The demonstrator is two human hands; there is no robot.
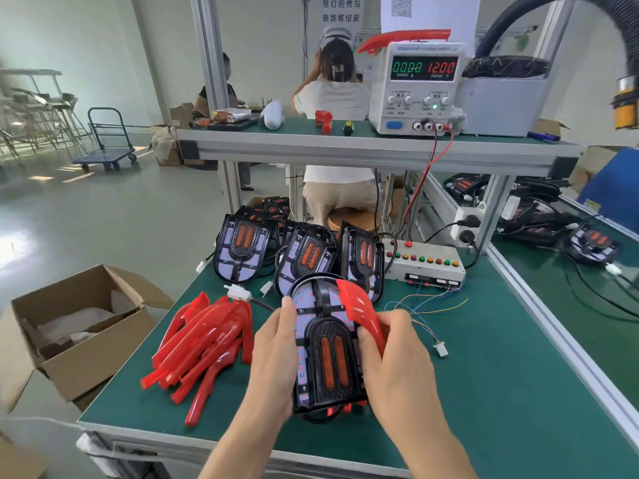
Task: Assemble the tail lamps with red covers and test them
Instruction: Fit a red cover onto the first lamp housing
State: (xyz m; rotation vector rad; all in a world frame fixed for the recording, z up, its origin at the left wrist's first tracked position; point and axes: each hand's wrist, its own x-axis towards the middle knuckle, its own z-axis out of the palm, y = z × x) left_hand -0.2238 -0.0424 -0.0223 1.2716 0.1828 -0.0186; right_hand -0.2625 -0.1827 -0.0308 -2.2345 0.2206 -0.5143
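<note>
Green matting covers the tabletop point(484, 392). Just above its near edge, a black tail lamp point(328, 354) is gripped along its left side by the left hand point(273, 357). A red cover point(363, 312) is pinched against the lamp's right edge by the right hand point(394, 361). Loose red covers point(207, 340) are piled to the left; more lamps point(297, 254) are stacked behind.
</note>
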